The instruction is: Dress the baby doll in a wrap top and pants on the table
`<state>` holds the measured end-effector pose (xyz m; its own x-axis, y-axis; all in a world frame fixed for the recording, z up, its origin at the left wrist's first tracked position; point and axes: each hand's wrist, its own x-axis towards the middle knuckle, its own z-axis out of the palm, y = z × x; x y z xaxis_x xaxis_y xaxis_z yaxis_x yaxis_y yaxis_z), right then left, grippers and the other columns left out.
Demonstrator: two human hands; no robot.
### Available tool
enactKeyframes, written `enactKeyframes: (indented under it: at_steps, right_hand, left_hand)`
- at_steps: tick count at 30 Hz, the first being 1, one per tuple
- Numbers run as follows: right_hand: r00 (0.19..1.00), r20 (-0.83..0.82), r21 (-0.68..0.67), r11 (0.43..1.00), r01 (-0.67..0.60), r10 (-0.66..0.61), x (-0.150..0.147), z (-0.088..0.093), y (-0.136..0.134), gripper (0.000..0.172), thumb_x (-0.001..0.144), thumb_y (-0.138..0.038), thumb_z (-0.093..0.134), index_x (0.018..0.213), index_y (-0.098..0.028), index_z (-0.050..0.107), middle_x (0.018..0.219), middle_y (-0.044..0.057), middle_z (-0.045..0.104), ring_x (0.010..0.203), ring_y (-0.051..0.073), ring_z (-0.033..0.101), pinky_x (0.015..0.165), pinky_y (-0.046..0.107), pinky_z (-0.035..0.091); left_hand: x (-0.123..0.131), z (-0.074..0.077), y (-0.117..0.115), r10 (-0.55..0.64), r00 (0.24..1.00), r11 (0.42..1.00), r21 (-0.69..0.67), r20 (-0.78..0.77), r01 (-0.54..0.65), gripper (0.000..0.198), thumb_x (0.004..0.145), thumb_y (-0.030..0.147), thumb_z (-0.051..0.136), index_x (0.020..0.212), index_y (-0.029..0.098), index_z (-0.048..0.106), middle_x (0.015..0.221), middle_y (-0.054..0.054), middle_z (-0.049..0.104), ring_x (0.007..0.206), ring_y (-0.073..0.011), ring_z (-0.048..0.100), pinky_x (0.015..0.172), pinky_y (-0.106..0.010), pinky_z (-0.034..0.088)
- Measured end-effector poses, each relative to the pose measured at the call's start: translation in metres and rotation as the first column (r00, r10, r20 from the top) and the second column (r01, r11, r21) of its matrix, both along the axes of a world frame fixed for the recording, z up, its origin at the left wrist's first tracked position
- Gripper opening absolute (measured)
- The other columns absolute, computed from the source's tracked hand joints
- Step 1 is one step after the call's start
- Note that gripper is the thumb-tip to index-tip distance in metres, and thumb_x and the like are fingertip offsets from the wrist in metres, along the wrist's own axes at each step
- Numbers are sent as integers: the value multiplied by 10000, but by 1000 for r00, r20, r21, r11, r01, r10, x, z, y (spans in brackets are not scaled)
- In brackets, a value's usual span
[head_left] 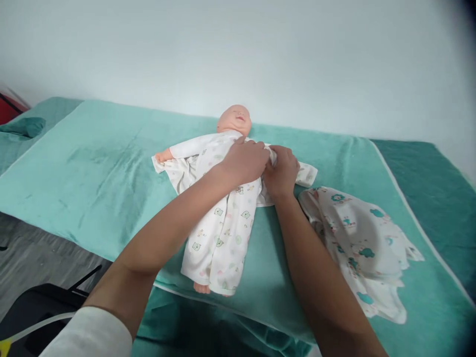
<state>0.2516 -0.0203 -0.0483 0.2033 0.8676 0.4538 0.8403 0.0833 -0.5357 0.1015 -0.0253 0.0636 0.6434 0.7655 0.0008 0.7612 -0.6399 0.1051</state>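
Note:
A baby doll [235, 119] lies on its back, its head toward the wall. It wears white printed pants [226, 238], and a white printed baby shirt [180, 171] is spread partly beneath it. One doll arm in a plain white sleeve reaches out to the left, over the shirt. My left hand [248, 159] is closed at the doll's chest, with cloth at its fingertips. Close beside it, my right hand [281, 171] is closed on the shirt near the doll's other arm, which the hands mostly hide. The shirt's sleeve [307, 174] sticks out past my right hand.
A crumpled white cloth with green prints [360, 248] lies to the right of my right forearm. The green padded cover [100, 163] spans the table up to the wall. A black bag-like object [40, 307] stands at the lower left, and something red [9, 109] at the far left.

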Motion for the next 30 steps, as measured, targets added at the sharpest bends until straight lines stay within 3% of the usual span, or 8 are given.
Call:
enactKeyframes:
  at_steps: [3,6,13,21,26,30]
  right_hand:
    - [1000,-15,-18,1000,-1,1,0,2,1,407,903,-289,490,1274,-205,635,1321,162,700,1269,337,611,1138,544,404]
    - [1000,-3,-23,1000,5,-5,1,3,2,394,918,-283,462,1269,-219,628,1311,149,699,1272,323,608,1145,538,394]
    - [999,-46,-71,997,16,-20,9,-1,6,511,841,-184,411,1301,-188,632,1298,155,711,1252,321,621,1164,535,399]
    - [997,-55,-139,989,53,-61,9,1,6,453,900,-266,392,1241,-205,684,1231,158,755,1120,337,661,1086,556,426]
    - [981,-142,-194,976,104,-133,22,1,8,382,900,-308,412,1148,-245,696,1022,118,769,950,316,667,864,441,509]
    - [959,-242,-184,977,107,-150,34,-1,11,327,850,-270,428,1050,-239,684,1022,105,762,981,302,664,878,429,515]
  left_hand:
    - [35,-6,23,28,986,1000,-9,-163,-29,366,988,149,528,1295,164,724,1365,-148,679,1280,-295,637,1143,-471,436]
    - [49,-14,42,76,973,996,-38,-218,-86,399,939,155,597,1313,196,732,1363,-148,690,1230,-315,665,1068,-484,484]
    - [29,-5,59,182,943,978,-51,-278,-204,464,889,153,639,1347,141,713,1408,-203,670,1350,-397,598,1047,-518,487]
    - [45,-23,70,45,946,990,-110,-320,-85,416,867,84,615,1253,147,759,1289,-191,751,1252,-331,669,1054,-495,456]
    - [32,-6,66,57,954,998,4,-295,-59,451,863,23,562,1243,144,771,1266,-198,757,1242,-337,669,999,-494,453]
    - [18,14,56,61,970,997,66,-235,-47,450,838,-39,552,1213,92,765,1258,-215,749,1265,-362,645,1003,-500,442]
